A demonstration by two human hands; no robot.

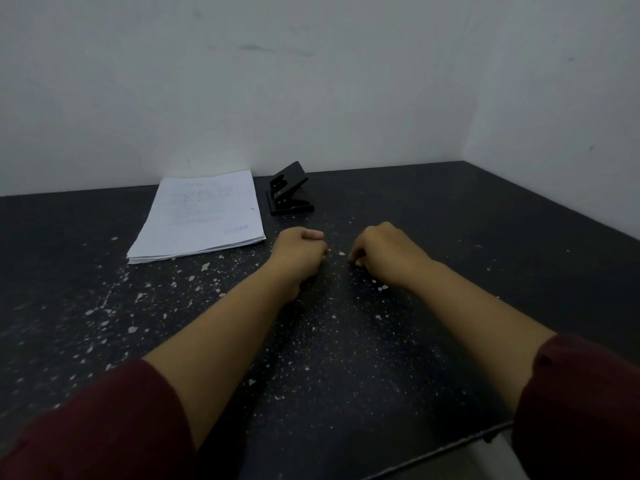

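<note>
The black hole punch (290,190) stood at the back of the counter (450,237), near the wall (311,81), with its lever raised. The stack of printed paper (202,216) lay flat just beside it, on the left. Both were apart from the hands. The left hand (299,252) rested on the counter as a closed fist, with nothing visible in it. The right hand (384,252) rested near it, fingers curled down, tips on the counter.
</note>
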